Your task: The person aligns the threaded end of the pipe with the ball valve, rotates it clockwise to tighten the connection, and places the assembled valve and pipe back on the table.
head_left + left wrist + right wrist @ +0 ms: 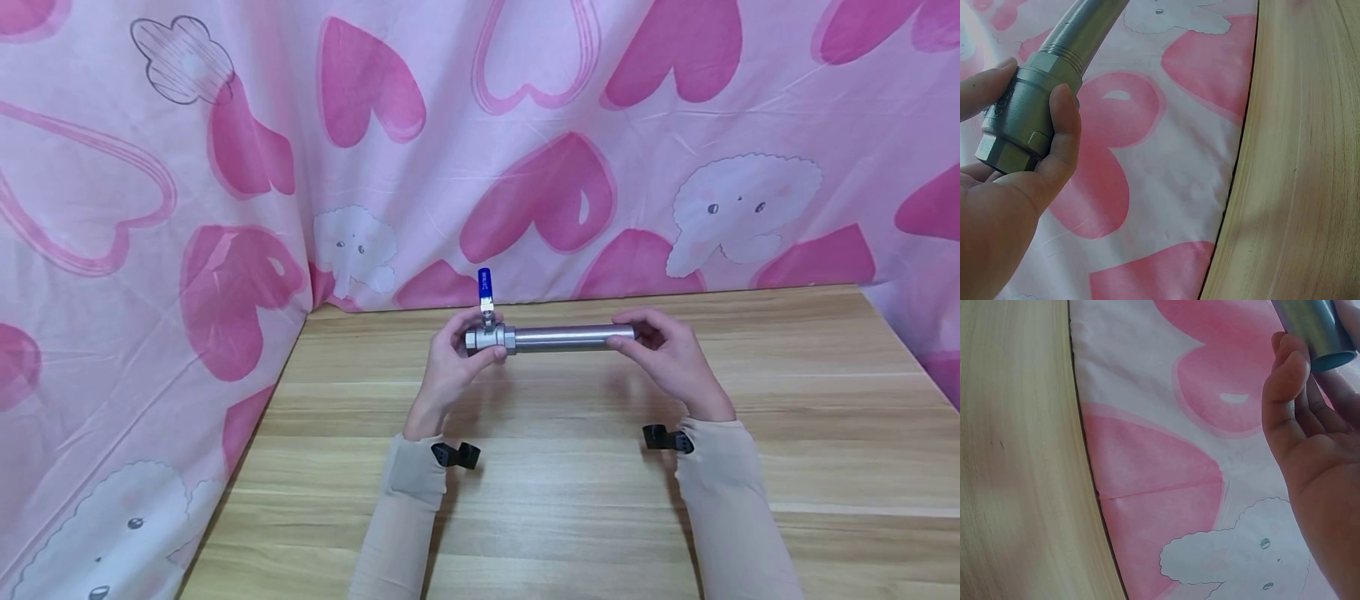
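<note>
In the head view, a steel ball valve [491,337] with a blue lever handle [484,284] is joined to a metal pipe [570,337] that runs level to the right. My left hand [457,358] grips the valve body between thumb and fingers, the lever pointing away from me. At the pipe's far end, my right hand [671,354] pinches it with thumb and fingers. The left wrist view shows the valve's hex end [1007,153] and threads where the pipe enters. The pipe's hollow open end [1333,360] appears in the right wrist view, beside my curled fingers.
Below both hands lies a wood-grain table [555,500]. A pink curtain [450,167] with hearts and white cartoon animals hangs along its back and left sides. Each sleeved wrist carries a black camera mount [456,455].
</note>
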A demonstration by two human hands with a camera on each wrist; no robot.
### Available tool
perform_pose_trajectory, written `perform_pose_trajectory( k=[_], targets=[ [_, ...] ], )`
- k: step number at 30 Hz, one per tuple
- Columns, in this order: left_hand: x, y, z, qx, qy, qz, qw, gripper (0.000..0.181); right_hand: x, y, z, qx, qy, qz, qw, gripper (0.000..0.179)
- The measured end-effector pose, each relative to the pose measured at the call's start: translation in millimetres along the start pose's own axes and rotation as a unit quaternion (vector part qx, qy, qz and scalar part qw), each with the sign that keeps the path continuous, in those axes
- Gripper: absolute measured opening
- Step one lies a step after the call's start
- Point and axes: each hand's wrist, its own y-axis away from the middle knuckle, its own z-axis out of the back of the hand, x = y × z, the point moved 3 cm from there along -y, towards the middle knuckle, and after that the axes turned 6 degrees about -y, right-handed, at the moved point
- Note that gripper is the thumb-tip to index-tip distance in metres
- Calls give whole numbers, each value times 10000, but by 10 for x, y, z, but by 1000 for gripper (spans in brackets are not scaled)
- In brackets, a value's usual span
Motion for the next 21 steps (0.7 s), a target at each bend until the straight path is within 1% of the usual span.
perform_pose_trajectory(
  k=[8,13,17,21],
  targets=[
    [4,4,-3,10,-13,-40,10000,58,-15,7,11,108,121,-120,9998,29],
    [-1,4,-5,6,9,-40,10000,59,-19,-2,7,116,65,-85,9999,29],
    [-1,5,-8,2,16,7,10000,59,-12,-5,0,108,-45,-30,9999,35],
    [5,2,-9,0,24,34,10000,59,12,-6,-14,214,-189,57,9996,42]
  ],
)
